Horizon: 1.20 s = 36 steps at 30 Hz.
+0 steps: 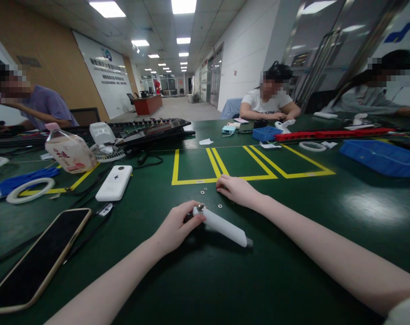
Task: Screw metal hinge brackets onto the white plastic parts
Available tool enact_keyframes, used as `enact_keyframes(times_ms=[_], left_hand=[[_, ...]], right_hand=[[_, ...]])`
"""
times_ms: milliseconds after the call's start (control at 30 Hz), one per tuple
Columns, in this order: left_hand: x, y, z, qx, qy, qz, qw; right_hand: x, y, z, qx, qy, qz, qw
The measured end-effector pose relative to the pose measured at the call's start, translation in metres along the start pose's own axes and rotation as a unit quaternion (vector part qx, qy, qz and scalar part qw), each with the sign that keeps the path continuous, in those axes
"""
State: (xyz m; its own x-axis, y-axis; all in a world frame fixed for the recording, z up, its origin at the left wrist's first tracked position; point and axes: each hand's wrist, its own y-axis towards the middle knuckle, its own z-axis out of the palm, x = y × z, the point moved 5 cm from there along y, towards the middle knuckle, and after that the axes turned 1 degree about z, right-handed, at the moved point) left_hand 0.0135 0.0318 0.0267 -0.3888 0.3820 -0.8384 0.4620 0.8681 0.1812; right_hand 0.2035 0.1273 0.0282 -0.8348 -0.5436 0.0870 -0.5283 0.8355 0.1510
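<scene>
- Seen closed around the upper-left end of the white cylindrical tool (225, 228): left hand (176, 225), thumb on top beside the metal tip, forearm entering from lower left.
- Tool lying on the green table (293, 271), long axis upper left to lower right; metal tip pointing away and left, grey end pointing right and toward the wearer.
- Just beyond: right hand (237, 189), palm down, fingers lightly bent, fingertips on the table at the yellow tape line (191, 181); forearm entering from lower right. Cannot tell whether anything is pinched underneath.
- Counted three small washers (202, 192), loose on the table, between and just beside the two hands.
- Left side: one phone (39, 262) face up, one white power bank (114, 183), one tape roll (30, 189), one bottle (69, 153).
- Farther: two blue trays (383, 158); three people seated.
</scene>
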Motion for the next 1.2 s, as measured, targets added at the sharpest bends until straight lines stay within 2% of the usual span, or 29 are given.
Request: enact_keyframes(times_ms=[200, 367, 700, 767, 867, 900, 933, 1033, 1133, 1200], left_hand=[[0.003, 0.000, 0.001, -0.001, 0.007, 0.007, 1.000], [0.003, 0.001, 0.000, -0.004, 0.008, 0.009, 1.000], [0.002, 0.001, -0.001, 0.002, 0.007, 0.022, 1.000], [0.002, 0.001, -0.002, 0.000, 0.012, 0.026, 1.000], [0.000, 0.002, -0.002, -0.001, 0.011, 0.036, 0.999], [0.000, 0.002, -0.002, -0.001, 0.009, 0.041, 0.999], [-0.001, 0.002, -0.002, -0.001, 0.008, 0.046, 0.999], [-0.001, 0.002, -0.003, -0.005, 0.007, 0.051, 0.999], [0.000, 0.002, -0.003, -0.006, 0.009, 0.053, 0.999], [0.000, 0.003, -0.003, -0.007, 0.012, 0.057, 0.998]], right_hand=[[-0.010, 0.005, 0.004, 0.023, 0.084, 0.057, 0.995], [-0.012, 0.006, 0.005, 0.041, 0.148, 0.079, 0.985], [0.016, 0.000, -0.026, 0.041, 0.295, 0.045, 0.953], [0.030, -0.004, -0.032, 0.063, 0.383, 0.024, 0.921], [0.057, -0.015, -0.044, 0.106, 0.548, -0.025, 0.829], [0.066, -0.020, -0.047, 0.114, 0.576, -0.038, 0.809], [0.073, -0.024, -0.050, 0.119, 0.582, -0.047, 0.803], [0.085, -0.033, -0.055, 0.108, 0.550, -0.052, 0.827], [0.088, -0.036, -0.056, 0.074, 0.507, -0.041, 0.858], [0.087, -0.036, -0.054, 0.060, 0.493, -0.034, 0.867]])
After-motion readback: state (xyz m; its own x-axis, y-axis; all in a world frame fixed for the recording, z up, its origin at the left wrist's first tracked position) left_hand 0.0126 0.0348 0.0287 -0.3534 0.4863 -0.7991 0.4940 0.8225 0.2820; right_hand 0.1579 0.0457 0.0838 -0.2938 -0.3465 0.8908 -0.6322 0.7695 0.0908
